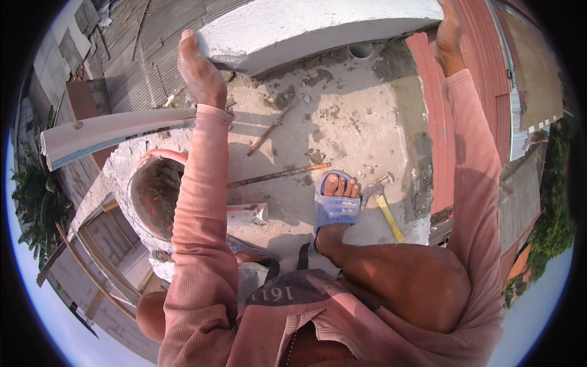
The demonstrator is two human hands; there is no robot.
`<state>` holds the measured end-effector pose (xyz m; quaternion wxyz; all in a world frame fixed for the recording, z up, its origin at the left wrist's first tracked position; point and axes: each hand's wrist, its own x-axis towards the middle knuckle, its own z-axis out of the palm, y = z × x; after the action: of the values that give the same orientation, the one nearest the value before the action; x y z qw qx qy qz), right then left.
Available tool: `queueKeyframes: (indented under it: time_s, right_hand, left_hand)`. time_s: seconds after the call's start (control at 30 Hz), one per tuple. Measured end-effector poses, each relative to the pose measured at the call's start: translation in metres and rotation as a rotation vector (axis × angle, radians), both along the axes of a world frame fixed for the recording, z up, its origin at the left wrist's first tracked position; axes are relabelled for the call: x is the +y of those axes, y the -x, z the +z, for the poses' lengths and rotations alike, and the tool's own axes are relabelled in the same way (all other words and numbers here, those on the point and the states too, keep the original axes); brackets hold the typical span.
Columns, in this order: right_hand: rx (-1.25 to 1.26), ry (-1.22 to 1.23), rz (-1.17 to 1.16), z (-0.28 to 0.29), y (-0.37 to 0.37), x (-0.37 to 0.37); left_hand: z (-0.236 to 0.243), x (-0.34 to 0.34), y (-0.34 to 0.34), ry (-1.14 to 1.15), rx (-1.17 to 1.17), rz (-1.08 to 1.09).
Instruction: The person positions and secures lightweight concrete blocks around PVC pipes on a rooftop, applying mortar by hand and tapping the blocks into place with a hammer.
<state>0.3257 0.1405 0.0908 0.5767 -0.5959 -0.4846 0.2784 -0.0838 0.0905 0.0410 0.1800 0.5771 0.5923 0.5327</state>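
At far left a white pipe [110, 134] bearing a dark printed strip lies over a round pit [153, 199], beside it the left hand [200, 70] grips the white block [306, 27] overhead, a hammer [384, 205] lies by the sandal [335, 205], and the right hand [448, 30] clasps the block's other end.

One hammer [384, 205], two rods [278, 175], one block [318, 24].

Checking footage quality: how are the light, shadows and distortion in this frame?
Head view: hard sunlight, sharp dark shadows on the concrete slab; white block nearly glares; fisheye bends the white pipe and rooftops near the rim; left hand and hammer in focus.
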Motion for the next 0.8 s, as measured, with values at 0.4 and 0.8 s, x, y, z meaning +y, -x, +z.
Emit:
queueKeyframes:
  time_s: [0.4,0.8]
  right_hand:
    - [-0.013,-0.026,0.013,0.001,-0.009,0.002]
    - [-0.023,-0.063,0.079,-0.002,0.024,0.007]
  left_hand:
    - [0.106,0.01,-0.058,-0.355,1.114,-0.532]
    - [0.161,0.051,-0.021,0.667,1.145,-0.81]
